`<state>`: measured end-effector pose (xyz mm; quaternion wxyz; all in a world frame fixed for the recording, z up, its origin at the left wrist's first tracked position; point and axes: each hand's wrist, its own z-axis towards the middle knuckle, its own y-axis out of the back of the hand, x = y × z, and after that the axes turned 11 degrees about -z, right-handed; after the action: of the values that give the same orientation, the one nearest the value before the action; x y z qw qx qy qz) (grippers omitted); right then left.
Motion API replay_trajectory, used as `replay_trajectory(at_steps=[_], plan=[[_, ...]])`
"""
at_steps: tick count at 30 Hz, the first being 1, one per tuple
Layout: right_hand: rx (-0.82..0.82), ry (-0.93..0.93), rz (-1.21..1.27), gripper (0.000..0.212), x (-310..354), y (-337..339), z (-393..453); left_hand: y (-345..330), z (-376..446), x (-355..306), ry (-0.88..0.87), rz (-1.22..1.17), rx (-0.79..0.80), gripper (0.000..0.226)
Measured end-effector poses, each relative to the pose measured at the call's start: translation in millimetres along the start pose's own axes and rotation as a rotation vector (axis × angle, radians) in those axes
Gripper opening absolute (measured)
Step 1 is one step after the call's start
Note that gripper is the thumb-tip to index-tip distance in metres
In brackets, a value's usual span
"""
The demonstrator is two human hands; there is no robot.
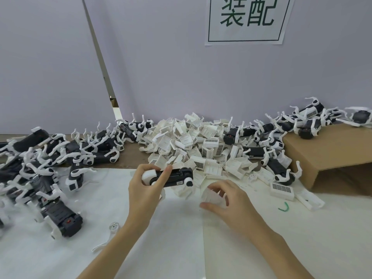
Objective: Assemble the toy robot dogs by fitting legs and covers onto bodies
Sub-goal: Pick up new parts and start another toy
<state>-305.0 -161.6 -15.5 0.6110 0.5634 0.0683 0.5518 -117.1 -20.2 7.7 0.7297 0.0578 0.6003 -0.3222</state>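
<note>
The left hand holds a black and white dog body above the bench. The right hand grips a white cover. A big pile of white covers lies behind them.

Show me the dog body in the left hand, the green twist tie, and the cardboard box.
Dog body (175, 178), head view, its black middle section.
Green twist tie (284, 206), head view, its bend.
Cardboard box (322, 150), head view, its top face.
</note>
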Motion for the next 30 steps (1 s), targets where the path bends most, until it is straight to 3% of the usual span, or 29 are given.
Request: replay_trajectory(at_steps=[7, 10, 12, 14, 21, 24, 30], plan=[[-0.314, -0.217, 0.567, 0.033, 4, 6, 2, -4, -7, 5, -0.063, 0.100, 0.113, 0.049], [-0.332, -0.304, 0.819, 0.034, 10, 5, 2, -6, -12, 10, -0.078, 0.132, 0.171, 0.045], [-0.283, -0.263, 0.908, 0.041, 14, 3, 2, -9, -16, 12, -0.067, 0.124, 0.205, 0.049], [-0.187, -0.196, 0.890, 0.043, 19, -2, -1, -12, -20, 13, -0.062, 0.115, 0.248, 0.049], [0.056, -0.054, 0.469, 0.031, 27, -11, -8, -11, -23, 12, -0.063, 0.105, 0.405, 0.043], [0.090, 0.014, 0.356, 0.028, 22, -5, -9, -12, -21, 12, -0.064, 0.145, 0.445, 0.026], [0.114, 0.065, 0.256, 0.028, 23, -5, -9, -5, -12, 6, -0.162, 0.512, 0.417, 0.044]])
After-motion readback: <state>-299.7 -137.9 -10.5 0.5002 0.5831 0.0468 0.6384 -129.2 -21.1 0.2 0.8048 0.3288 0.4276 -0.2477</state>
